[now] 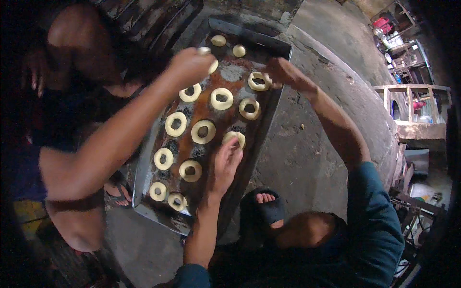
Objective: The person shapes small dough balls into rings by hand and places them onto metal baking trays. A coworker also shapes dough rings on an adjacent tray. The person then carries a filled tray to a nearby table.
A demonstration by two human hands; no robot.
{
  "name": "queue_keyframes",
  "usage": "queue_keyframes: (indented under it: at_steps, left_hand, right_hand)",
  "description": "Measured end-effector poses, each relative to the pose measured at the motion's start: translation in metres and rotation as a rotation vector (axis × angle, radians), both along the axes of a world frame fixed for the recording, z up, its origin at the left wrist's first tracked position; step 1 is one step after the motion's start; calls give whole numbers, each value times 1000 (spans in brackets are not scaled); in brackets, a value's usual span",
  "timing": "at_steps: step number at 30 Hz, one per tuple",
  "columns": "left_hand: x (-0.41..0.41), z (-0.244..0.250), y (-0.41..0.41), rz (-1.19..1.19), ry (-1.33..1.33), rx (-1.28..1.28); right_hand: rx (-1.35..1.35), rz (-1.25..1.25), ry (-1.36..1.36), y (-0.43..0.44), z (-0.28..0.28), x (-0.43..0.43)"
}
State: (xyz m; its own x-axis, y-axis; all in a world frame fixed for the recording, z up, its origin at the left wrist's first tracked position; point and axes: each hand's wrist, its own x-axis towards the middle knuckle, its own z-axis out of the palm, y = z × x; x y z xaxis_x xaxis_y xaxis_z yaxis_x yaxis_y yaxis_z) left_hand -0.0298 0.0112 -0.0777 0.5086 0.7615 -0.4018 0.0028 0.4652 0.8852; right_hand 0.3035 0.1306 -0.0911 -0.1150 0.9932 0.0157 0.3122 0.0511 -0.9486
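A dark metal baking tray [264, 135] holds several rings of pale dough [222, 99] in rough rows, with two round dough pieces [239, 50] at its far end. My left hand [227, 162] lies over the tray's right half, its fingertips on a dough ring [238, 138] whose hole they partly cover. My right hand [286, 73], blurred, is at the tray's upper right edge. Its fingers touch the right side of another ring [258, 82]; whether they pinch it is unclear.
A co-worker's arm [119, 133] reaches in from the left, the hand over the tray's upper left beside pale dough. The co-worker's legs and sandalled foot [119, 190] are left of the tray. My sandalled foot [270, 208] is at lower right. Shelves with containers stand far right.
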Motion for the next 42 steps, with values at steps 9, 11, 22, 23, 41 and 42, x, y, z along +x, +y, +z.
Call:
queue_keyframes:
  at_steps: [9, 11, 22, 23, 41, 42]
  left_hand:
    - [-48, -11, -45, -54, 326, -57]
    - [-47, -9, -45, -35, 281, -22]
    - [-42, 5, -38, -23, 311, -4]
    - [-42, 6, -36, -25, 306, -45]
    - [27, 15, -17, 5, 88, 170]
    - [30, 16, -18, 23, 10, 150]
  right_hand:
    - [134, -396, -483, 73, -61, 59]
    - [-311, -542, -349, 80, -67, 61]
    - [-44, -411, -924, 138, -76, -1]
    - [-29, -506, -931, 140, -86, -12]
    - [-485, -377, 705, -183, 38, -150]
    - [-468, -374, 691, -190, 48, -151]
